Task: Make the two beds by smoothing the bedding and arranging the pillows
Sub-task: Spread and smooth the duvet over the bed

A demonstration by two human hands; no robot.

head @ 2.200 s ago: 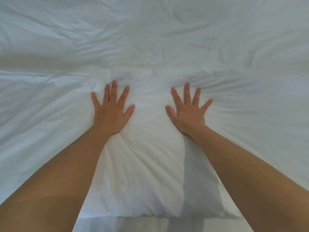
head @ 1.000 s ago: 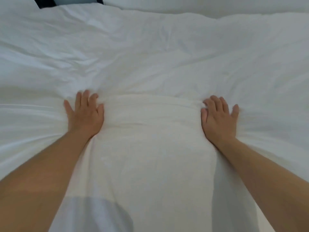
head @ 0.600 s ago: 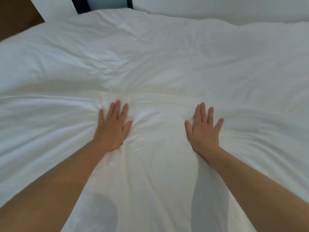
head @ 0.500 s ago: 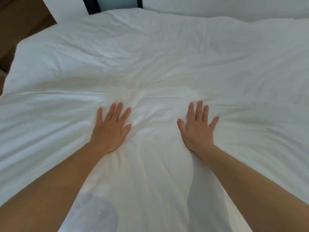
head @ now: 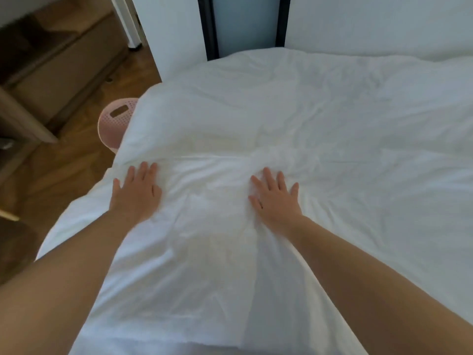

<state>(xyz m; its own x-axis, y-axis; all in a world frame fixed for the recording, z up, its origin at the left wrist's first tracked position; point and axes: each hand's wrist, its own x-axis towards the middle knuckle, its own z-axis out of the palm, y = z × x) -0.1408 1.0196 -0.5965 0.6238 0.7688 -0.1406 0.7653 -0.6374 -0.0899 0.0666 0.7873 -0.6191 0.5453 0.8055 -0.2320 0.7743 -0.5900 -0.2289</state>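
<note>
My left hand (head: 135, 194) and right hand (head: 276, 199) lie flat, fingers (head: 144, 172) released, on the pillow (head: 204, 252) at the bed's (head: 358, 201) near-left edge; pushing leftward too hard could slide it onto the floor (head: 64, 175).

1. Wooden floor (head: 64, 170), left side of frame.
2. Pink perforated basket (head: 112, 121), left-centre, standing on the floor.
3. Brown wooden furniture (head: 58, 55), upper left, blurred.
4. Dark-framed pale panel (head: 245, 24), top centre, between white walls (head: 371, 21).
</note>
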